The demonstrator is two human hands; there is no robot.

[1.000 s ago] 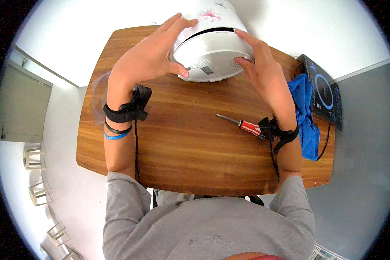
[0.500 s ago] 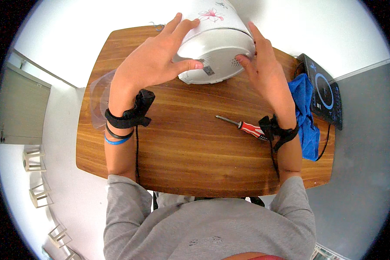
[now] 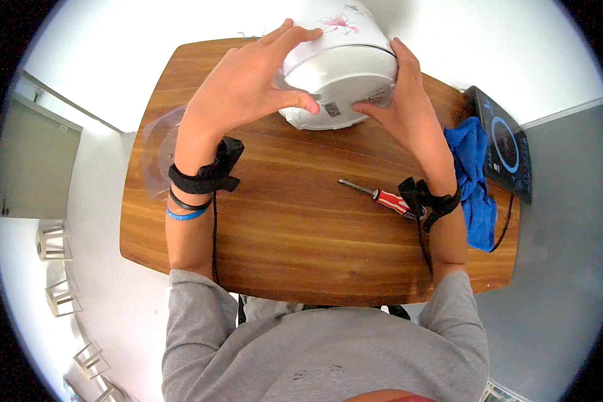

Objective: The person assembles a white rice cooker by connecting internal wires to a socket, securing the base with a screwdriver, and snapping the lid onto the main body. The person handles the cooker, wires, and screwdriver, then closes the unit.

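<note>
A white rice cooker (image 3: 342, 74) with pink flowers on its side lies tipped over at the far edge of the table, its vented underside with a small dark label facing me. My left hand (image 3: 254, 84) grips it from the left, thumb against the base and fingers along the side wall. On the other side my right hand (image 3: 409, 100) has its fingers round the wall and its thumb across the base. A screwdriver (image 3: 388, 199) with a red, white and dark handle lies on the wood beside my right wrist.
The brown wooden table (image 3: 288, 241) has curved edges. At its right are a crumpled blue cloth (image 3: 472, 181) and a black induction cooktop (image 3: 506, 144) with a cord. A clear plastic sheet (image 3: 157, 151) lies at the left edge. Several stools (image 3: 53, 242) stand along the left wall.
The rice cooker has turned and shifted slightly to the right between my hands. My right thumb has slid inward across the base.
</note>
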